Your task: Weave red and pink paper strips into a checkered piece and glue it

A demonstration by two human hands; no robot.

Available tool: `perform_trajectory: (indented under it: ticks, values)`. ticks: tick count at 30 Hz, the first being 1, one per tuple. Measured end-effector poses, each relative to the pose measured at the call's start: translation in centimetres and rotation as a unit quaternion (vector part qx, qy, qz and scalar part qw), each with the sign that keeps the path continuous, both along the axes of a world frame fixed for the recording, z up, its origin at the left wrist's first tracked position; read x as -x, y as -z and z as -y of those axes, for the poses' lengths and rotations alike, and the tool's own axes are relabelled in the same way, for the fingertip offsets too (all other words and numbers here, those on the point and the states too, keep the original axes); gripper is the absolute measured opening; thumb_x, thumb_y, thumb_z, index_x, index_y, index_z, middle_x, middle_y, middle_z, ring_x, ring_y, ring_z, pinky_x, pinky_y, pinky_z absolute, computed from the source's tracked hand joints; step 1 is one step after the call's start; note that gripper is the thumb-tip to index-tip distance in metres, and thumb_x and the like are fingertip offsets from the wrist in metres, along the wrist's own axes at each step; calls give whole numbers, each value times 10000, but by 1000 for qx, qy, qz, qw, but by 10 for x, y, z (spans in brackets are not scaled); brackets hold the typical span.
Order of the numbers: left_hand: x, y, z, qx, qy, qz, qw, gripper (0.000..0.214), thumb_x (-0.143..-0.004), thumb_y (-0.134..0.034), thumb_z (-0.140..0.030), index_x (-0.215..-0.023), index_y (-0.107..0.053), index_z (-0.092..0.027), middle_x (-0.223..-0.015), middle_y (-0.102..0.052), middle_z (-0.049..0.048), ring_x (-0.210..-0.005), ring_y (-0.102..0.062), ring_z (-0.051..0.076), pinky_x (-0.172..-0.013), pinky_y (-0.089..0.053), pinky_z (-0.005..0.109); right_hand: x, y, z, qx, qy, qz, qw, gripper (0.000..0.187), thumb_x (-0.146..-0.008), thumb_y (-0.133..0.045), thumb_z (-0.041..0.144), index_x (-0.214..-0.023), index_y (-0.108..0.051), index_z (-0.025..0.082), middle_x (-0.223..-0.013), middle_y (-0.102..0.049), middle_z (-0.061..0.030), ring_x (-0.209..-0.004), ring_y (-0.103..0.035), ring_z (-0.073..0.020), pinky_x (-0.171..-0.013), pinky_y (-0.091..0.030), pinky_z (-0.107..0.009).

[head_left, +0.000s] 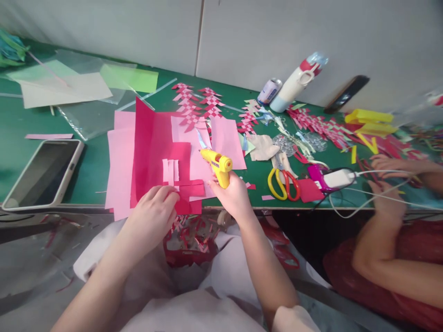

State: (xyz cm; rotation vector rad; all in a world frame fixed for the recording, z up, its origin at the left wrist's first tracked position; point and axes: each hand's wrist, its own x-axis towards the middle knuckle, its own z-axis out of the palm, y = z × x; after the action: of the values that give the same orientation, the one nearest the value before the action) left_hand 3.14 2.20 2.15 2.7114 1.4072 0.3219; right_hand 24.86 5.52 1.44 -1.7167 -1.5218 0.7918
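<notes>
My right hand (232, 199) is closed around a yellow glue gun (217, 165), its nozzle pointing left over the pink paper. My left hand (154, 216) has its fingers pinched on crossed red and pink paper strips (183, 186) at the table's front edge. The strips lie on a stack of pink and red paper sheets (152, 147) on the green table (20, 124).
A phone (43, 173) lies at front left. Scissors with yellow and red handles (282, 182) and a pink-white glue gun (328, 179) lie right. Woven paper pieces (195, 103), a bottle (294, 85) stand behind. Another person's hands (387, 184) work at right.
</notes>
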Motion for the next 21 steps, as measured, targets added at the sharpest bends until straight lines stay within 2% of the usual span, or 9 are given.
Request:
perform_trajectory:
  ticks: [7, 15, 21]
  values:
    - [2, 8, -2, -58, -10, 7, 998, 223, -836, -460, -90, -992, -620, -92, -1143, -596, 184, -1059, -549, 317, -915, -505, 471, 4, 2, -6, 0, -4, 65, 998, 157, -781, -617, 312, -883, -608, 194, -845, -726, -89, -833, -703, -267, -771, -528, -387]
    - [2, 13, -1, -45, -13, 0, 999, 253, -853, -436, -101, -1035, -612, -93, -1186, -597, 182, -1101, -560, 312, -958, -496, 454, 7, 2, -6, 8, -23, 43, 999, 164, -789, -616, 331, -886, -614, 199, -837, -722, -65, -818, -699, -241, -761, -534, -370]
    - [0, 13, 3, -50, -26, -25, 998, 288, -848, -462, -110, -1094, -611, -109, -1222, -595, 183, -1103, -578, 322, -911, -525, 444, 16, -4, -15, 31, -42, 17, 998, 249, -754, -665, 406, -889, -611, 204, -854, -729, -57, -828, -702, -242, -771, -542, -380]
